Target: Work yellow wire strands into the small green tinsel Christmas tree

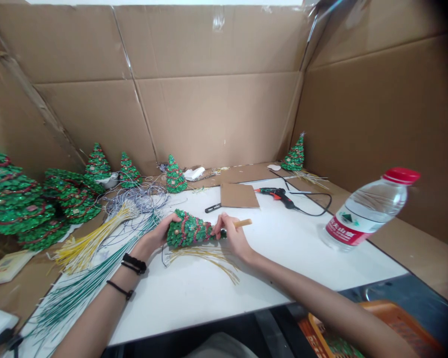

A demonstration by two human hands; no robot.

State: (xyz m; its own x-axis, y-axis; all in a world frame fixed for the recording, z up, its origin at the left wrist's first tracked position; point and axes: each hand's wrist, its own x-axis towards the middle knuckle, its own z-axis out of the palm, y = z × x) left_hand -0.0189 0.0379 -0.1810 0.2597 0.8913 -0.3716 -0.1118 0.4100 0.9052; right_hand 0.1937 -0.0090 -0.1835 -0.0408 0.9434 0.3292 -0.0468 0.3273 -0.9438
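A small green Christmas tree (189,229) with red garlands lies on its side above the white tabletop, its tip pointing right. My left hand (163,229) is closed round its wide base end. At the tip end, my right hand (234,236) grips a short tan stick (243,223) like a pencil, with its fingers against the tree's upper part. The stick's lower end is hidden by the fingers. Just below the tree lies a loose bundle of yellow and white wires (205,254).
Yellow wires (93,238), green wires (97,278) and tangled grey wire (138,199) spread on the left, near several more trees (74,199). A cardboard piece (239,195), black cutter (212,208), glue gun (276,195) and water bottle (366,211) lie beyond and right. An orange basket (392,318) sits below.
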